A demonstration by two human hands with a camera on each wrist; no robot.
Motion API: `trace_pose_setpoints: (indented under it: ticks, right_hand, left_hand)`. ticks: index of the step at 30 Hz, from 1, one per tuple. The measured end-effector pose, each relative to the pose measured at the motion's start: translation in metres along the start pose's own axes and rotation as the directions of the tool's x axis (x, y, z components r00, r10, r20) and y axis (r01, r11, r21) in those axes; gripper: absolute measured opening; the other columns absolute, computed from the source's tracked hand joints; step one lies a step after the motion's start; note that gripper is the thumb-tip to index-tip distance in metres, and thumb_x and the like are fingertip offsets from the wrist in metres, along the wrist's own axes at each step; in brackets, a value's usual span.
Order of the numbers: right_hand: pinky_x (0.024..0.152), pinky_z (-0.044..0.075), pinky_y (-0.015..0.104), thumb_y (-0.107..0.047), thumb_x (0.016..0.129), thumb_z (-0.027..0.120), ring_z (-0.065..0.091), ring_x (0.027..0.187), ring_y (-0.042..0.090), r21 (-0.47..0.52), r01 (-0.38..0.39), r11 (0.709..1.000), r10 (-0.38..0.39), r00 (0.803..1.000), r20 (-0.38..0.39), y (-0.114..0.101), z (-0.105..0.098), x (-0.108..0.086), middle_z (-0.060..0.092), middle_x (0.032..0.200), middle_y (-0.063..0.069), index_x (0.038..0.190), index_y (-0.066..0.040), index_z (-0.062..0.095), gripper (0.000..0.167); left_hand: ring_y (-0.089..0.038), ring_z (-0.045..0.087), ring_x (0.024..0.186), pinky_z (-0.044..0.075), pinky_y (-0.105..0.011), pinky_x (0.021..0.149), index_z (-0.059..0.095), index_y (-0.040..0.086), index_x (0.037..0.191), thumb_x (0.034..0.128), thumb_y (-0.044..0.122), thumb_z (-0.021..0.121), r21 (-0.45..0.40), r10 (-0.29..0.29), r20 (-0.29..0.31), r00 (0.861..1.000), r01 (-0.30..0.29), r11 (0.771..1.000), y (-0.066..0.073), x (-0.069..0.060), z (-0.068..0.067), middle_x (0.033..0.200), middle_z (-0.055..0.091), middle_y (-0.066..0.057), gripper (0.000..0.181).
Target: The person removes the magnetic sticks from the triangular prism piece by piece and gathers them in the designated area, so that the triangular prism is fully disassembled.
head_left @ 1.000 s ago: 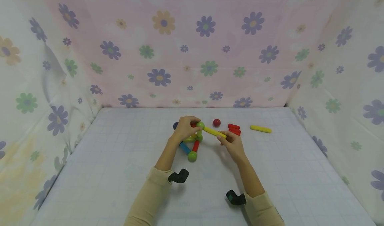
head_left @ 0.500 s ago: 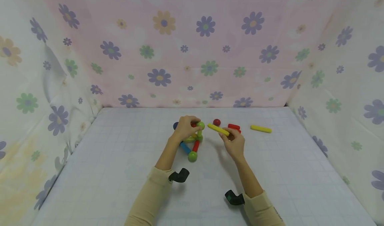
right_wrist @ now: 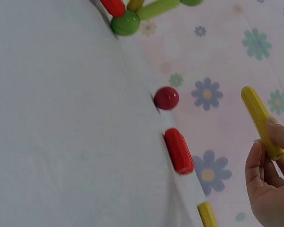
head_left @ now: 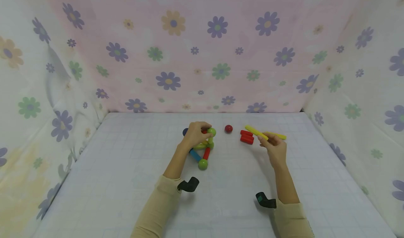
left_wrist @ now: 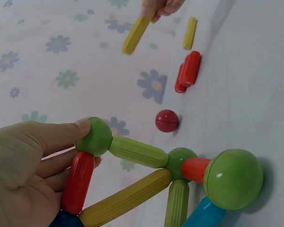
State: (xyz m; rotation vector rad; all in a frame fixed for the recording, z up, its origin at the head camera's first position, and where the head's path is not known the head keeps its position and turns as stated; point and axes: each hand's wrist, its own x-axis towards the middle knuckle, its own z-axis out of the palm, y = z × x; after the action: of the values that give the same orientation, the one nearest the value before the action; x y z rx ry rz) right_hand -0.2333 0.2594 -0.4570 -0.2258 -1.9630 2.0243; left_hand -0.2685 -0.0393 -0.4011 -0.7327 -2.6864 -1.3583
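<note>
My left hand [head_left: 195, 137] pinches a green ball [left_wrist: 95, 137] at the top of a structure of colored rods and balls. In the left wrist view a red rod [left_wrist: 78, 182] and a light green rod [left_wrist: 138, 152] run from that ball. A yellow rod [left_wrist: 125, 198], a blue rod [left_wrist: 204, 215] and a larger-looking green ball [left_wrist: 233, 179] belong to the same structure. Off to the right, my right hand [head_left: 274, 149] holds a loose yellow rod [head_left: 256, 132] by one end, raised above the table. Part of the structure is hidden behind my left hand.
A red ball [head_left: 228, 129] lies on the white table right of the structure. Red rods [head_left: 247, 139] lie together farther right. Another yellow rod [head_left: 280, 136] lies behind the right hand. Flowered cloth [head_left: 202, 55] walls the back and sides.
The yellow rod in my right hand has come away from the green ball and moved right, past the red rods. My left hand has stayed in place.
</note>
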Motion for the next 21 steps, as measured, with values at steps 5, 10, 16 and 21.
trace_pose_setpoints:
  ticks: [5, 10, 16, 21]
  right_hand:
    - [0.067, 0.053, 0.016, -0.008, 0.085, 0.068, 0.061, 0.074, 0.006, 0.006, -0.079, 0.997, 0.079, 0.996, -0.041, 0.004, -0.033, 0.015, 0.064, 0.084, -0.005, 0.104, -0.003, 0.062, 0.02]
    - [0.068, 0.052, 0.016, -0.016, 0.085, 0.07, 0.063, 0.074, 0.005, -0.046, -0.138, 0.989, 0.136, 0.99, -0.037, 0.015, -0.06, 0.028, 0.063, 0.086, -0.007, 0.105, -0.007, 0.061, 0.024]
    - [0.062, 0.052, 0.016, -0.017, 0.084, 0.071, 0.063, 0.065, 0.002, -0.086, -0.265, 0.96, 0.259, 0.963, -0.075, 0.024, -0.079, 0.037, 0.062, 0.075, -0.012, 0.115, -0.006, 0.051, 0.038]
    - [0.058, 0.052, 0.017, -0.017, 0.085, 0.069, 0.061, 0.061, 0.0, -0.152, -0.304, 0.94, 0.292, 0.951, -0.098, 0.027, -0.082, 0.043, 0.061, 0.069, -0.017, 0.13, 0.005, 0.043, 0.056]
  left_hand:
    - [-0.027, 0.064, 0.098, 0.052, -0.031, 0.084, 0.065, -0.005, 0.11, 0.0815, 0.007, 0.072, -0.044, 0.018, -0.04, 0.999, -0.02, 0.999, -0.002, -0.002, -0.001, 0.107, 0.067, -0.017, 0.032]
    - [-0.031, 0.064, 0.097, 0.054, -0.031, 0.08, 0.065, -0.006, 0.109, 0.0805, 0.005, 0.072, -0.056, 0.04, -0.133, 0.99, -0.048, 0.997, -0.004, -0.007, -0.008, 0.106, 0.068, -0.019, 0.031]
    - [-0.029, 0.063, 0.098, 0.052, -0.035, 0.082, 0.065, -0.001, 0.112, 0.0813, 0.011, 0.073, 0.003, -0.053, -0.135, 0.989, 0.054, 0.999, -0.01, -0.016, -0.022, 0.106, 0.068, -0.016, 0.033]
    - [-0.028, 0.06, 0.101, 0.048, -0.039, 0.09, 0.066, 0.0, 0.112, 0.0817, 0.011, 0.072, -0.066, -0.117, -0.112, 0.987, 0.11, 0.992, -0.02, -0.023, -0.026, 0.107, 0.067, -0.016, 0.033]
